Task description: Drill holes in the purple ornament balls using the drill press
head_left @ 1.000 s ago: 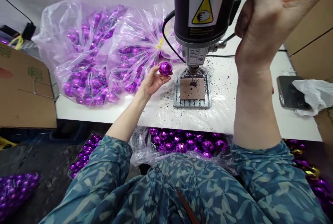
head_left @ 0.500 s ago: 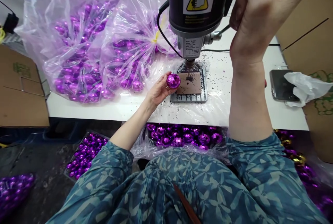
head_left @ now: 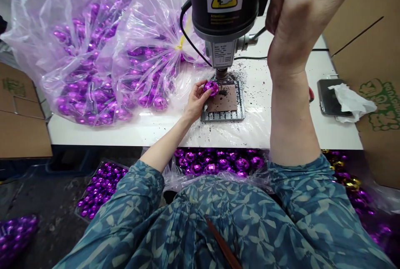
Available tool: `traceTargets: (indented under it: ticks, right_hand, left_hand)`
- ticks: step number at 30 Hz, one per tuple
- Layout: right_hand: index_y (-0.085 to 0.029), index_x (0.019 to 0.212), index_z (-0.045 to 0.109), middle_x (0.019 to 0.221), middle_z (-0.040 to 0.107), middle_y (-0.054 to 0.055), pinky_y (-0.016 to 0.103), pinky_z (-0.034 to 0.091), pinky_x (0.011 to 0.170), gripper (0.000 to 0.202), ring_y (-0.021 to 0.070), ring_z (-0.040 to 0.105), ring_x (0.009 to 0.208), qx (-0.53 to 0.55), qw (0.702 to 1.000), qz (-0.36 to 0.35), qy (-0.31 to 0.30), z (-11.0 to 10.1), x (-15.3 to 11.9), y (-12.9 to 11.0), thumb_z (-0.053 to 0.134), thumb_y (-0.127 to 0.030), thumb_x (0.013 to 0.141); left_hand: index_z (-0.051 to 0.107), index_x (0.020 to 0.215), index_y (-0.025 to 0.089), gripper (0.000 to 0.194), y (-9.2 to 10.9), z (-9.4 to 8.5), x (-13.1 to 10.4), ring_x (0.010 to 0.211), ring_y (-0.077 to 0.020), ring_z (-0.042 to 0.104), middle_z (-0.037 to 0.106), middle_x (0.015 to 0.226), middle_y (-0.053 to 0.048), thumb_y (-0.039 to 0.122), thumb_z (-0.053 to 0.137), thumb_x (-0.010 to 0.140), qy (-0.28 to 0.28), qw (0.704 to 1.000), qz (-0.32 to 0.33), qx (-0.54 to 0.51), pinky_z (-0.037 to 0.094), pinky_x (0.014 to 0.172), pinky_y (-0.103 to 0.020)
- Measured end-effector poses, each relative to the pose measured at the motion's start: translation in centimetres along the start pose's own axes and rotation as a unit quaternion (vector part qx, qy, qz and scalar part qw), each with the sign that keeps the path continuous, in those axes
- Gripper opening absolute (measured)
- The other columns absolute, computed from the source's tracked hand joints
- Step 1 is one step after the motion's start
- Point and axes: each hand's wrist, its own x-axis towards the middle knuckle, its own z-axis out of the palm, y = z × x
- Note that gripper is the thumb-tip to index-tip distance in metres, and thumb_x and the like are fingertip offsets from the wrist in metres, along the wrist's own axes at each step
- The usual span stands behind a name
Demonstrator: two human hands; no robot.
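Note:
My left hand (head_left: 197, 99) grips a shiny purple faceted ball (head_left: 211, 88) between fingers and thumb. The ball is over the left part of a brown board (head_left: 226, 104), which lies on the metal base (head_left: 222, 116) of a drill press (head_left: 226, 23). Dark shavings and a small hole show on the board. My right hand (head_left: 300, 15) is raised at the upper right, fingers curled beside the machine's lever (head_left: 260, 32); the top of the hand is cut off by the frame, and its grip is partly hidden.
Clear bags of purple balls (head_left: 90, 90) stand on the table's left. More purple balls (head_left: 218, 163) lie below the front edge. A phone (head_left: 331, 101) with a crumpled tissue (head_left: 354, 101) rests at right, beside a cardboard box (head_left: 381, 144). Another box (head_left: 23, 123) stands left.
My left hand has moved the purple ball further over the board, closer to the drill. The whole view has shifted slightly. My right hand remains raised by the lever.

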Motion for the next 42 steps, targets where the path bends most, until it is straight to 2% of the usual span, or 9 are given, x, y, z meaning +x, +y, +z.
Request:
traceTargets:
  ticks: [2, 5, 8, 14, 22, 29, 39, 41, 42]
  right_hand:
    - [-0.017, 0.055, 0.010, 0.063, 0.022, -0.003, 0.012, 0.014, 0.049, 0.065, -0.0119, 0.024, 0.043, 0.011, 1.000, -0.004, -0.017, -0.1, 0.1, 0.0, 0.064, -0.041, 0.085]
    - [-0.021, 0.054, 0.007, 0.057, 0.010, -0.003, 0.016, 0.014, 0.047, 0.075, -0.0081, 0.026, 0.041, 0.014, 1.000, -0.003, -0.016, -0.2, 0.1, 0.2, 0.063, -0.072, 0.059]
    - [-0.024, 0.059, 0.009, 0.057, 0.009, -0.005, 0.018, 0.018, 0.047, 0.076, -0.0068, 0.028, 0.040, 0.021, 1.000, -0.004, -0.003, -0.2, 0.0, 0.5, 0.057, -0.081, 0.046]
    - [-0.025, 0.063, 0.017, 0.060, 0.018, -0.008, 0.017, 0.025, 0.049, 0.072, -0.0075, 0.030, 0.043, 0.034, 0.999, -0.004, 0.025, -0.2, -0.1, 1.2, 0.060, -0.080, 0.046]
    - [-0.022, 0.060, 0.009, 0.060, 0.009, -0.004, 0.016, 0.017, 0.047, 0.079, -0.0080, 0.027, 0.042, -0.004, 1.000, -0.018, -0.022, -0.4, -0.4, 0.4, 0.052, -0.087, 0.052]
    - [-0.019, 0.058, 0.008, 0.057, 0.010, -0.003, 0.016, 0.014, 0.045, 0.079, -0.0089, 0.022, 0.042, -0.021, 0.999, -0.030, -0.027, -0.2, -0.5, 0.6, 0.046, -0.089, 0.055]
    - [-0.021, 0.064, 0.009, 0.060, 0.010, -0.004, 0.015, 0.017, 0.047, 0.077, -0.0084, 0.025, 0.043, -0.023, 0.999, -0.021, -0.016, -0.4, -0.6, 0.8, 0.049, -0.087, 0.052]
    - [-0.021, 0.065, 0.011, 0.059, 0.013, -0.005, 0.014, 0.020, 0.048, 0.074, -0.0080, 0.026, 0.045, -0.026, 1.000, -0.007, -0.011, -0.5, -0.6, 0.7, 0.063, -0.073, 0.067]
    - [-0.021, 0.066, 0.012, 0.060, 0.014, -0.005, 0.013, 0.022, 0.049, 0.069, -0.0077, 0.027, 0.047, -0.027, 1.000, 0.001, -0.009, -0.6, -0.5, 0.7, 0.069, -0.058, 0.079]
  left_hand:
    - [0.061, 0.142, 0.033, 0.072, -0.6, 0.2, 0.3, 0.137, -0.0272, 0.068, 0.076, 0.135, -0.007, 0.066, 0.088, 0.083, -0.008, 1.000, 0.021, -0.010, 0.053, 0.122, -0.048]
    - [0.061, 0.145, 0.034, 0.073, -1.7, 0.2, 0.8, 0.146, -0.0304, 0.063, 0.071, 0.146, -0.008, 0.062, 0.089, 0.084, -0.040, 0.998, 0.047, -0.009, 0.050, 0.126, -0.051]
    - [0.059, 0.148, 0.036, 0.072, -2.8, 0.0, 1.2, 0.149, -0.0321, 0.061, 0.066, 0.154, -0.008, 0.061, 0.087, 0.087, -0.069, 0.995, 0.069, 0.006, 0.048, 0.128, -0.054]
    - [0.059, 0.148, 0.036, 0.071, -3.4, 0.3, 1.4, 0.144, -0.0285, 0.066, 0.068, 0.153, -0.007, 0.062, 0.085, 0.087, -0.100, 0.987, 0.117, 0.049, 0.053, 0.124, -0.049]
    - [0.058, 0.141, 0.030, 0.069, -2.2, 1.8, 0.6, 0.136, -0.0273, 0.069, 0.071, 0.143, -0.010, 0.066, 0.083, 0.088, -0.059, 0.986, 0.116, 0.109, 0.056, 0.120, -0.046]
    - [0.058, 0.132, 0.028, 0.068, -2.7, 0.8, 0.4, 0.127, -0.0259, 0.073, 0.074, 0.133, -0.011, 0.066, 0.087, 0.084, -0.005, 0.994, 0.072, 0.086, 0.058, 0.115, -0.046]
    - [0.061, 0.144, 0.031, 0.075, -2.9, 0.3, 0.9, 0.135, -0.0281, 0.070, 0.072, 0.144, -0.010, 0.069, 0.085, 0.084, -0.039, 0.993, 0.075, 0.078, 0.057, 0.119, -0.048]
    - [0.060, 0.146, 0.030, 0.077, -3.1, 0.2, 1.0, 0.136, -0.0281, 0.069, 0.071, 0.145, -0.010, 0.068, 0.085, 0.084, -0.048, 0.992, 0.087, 0.083, 0.056, 0.120, -0.048]
    - [0.059, 0.146, 0.030, 0.077, -3.1, 0.1, 1.0, 0.136, -0.0281, 0.069, 0.071, 0.146, -0.010, 0.067, 0.086, 0.084, -0.055, 0.990, 0.093, 0.085, 0.055, 0.121, -0.048]
